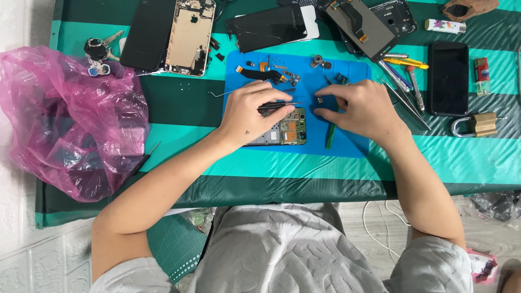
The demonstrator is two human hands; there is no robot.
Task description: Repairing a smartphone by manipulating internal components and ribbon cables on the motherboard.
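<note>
On the blue work mat lies an opened phone body with its green circuit board showing. My left hand rests on that phone and grips black tweezers, tips pointing right. Just to the right, my right hand pinches a tiny part between thumb and forefinger above the mat. Below that hand a green pry tool lies on the mat. Several small screws, flex cables and a camera module are scattered along the mat's far edge.
A pink plastic bag sits at the left. Dismantled phones, screens and a dark phone lie at the back and right, with screwdrivers, a brass padlock, keys and lighters.
</note>
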